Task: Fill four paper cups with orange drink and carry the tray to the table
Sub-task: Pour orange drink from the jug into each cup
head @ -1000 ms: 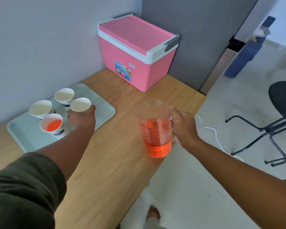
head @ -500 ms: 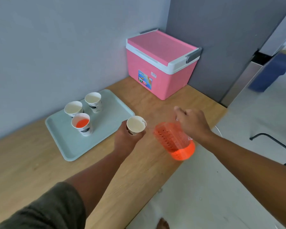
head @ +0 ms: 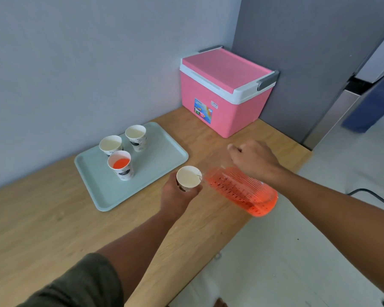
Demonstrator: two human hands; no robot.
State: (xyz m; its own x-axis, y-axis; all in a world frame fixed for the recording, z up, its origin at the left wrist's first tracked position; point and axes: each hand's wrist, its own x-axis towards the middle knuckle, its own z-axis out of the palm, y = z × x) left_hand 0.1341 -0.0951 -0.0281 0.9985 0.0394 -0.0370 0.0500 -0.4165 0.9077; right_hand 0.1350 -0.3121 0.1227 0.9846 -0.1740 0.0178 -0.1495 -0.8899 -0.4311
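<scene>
Paper cups: three on tray (head: pixel 164 151), one (head: pixel 188 177) held.

- bare wooden counter (head: pixel 53 229) lies open in front of the tray (head: pixel 164 158).
- three cups (head: pixel 120 165) crowd the tray's back-left corner.
- pink cooler (head: pixel 226 96) blocks the counter's far corner.

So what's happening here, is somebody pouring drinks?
Yes. A person's left hand holds an empty paper cup over the wooden counter, while the right hand tips a clear jug of orange drink toward its rim. No drink shows in that cup yet. Three more cups stand on the pale green tray: one filled cup and two empty ones.
</scene>
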